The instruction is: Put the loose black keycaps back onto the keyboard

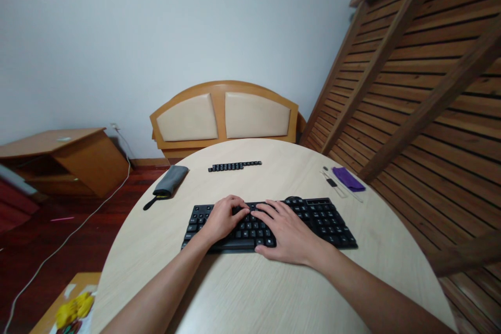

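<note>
A black keyboard (242,244) lies across the round table in front of me, with some key places bare along its upper left. Over its middle, my left hand (225,217) is closed, thumb and fingertips drawn together near the upper keys. Whatever is between those fingertips, if anything, is too small to make out. My right hand (287,232) rests on the keyboard just right of there, fingers stretched out and apart, thumb by the front edge. Farther back, loose black keycaps (227,166) sit lined up in rows.
The round pale table (250,297) also bears a grey pouch (171,181) at left. On the right are a purple cloth (348,179) and a wire tool with a dark handle (331,182). A headboard (221,115) stands behind, wooden slats (430,88) at right.
</note>
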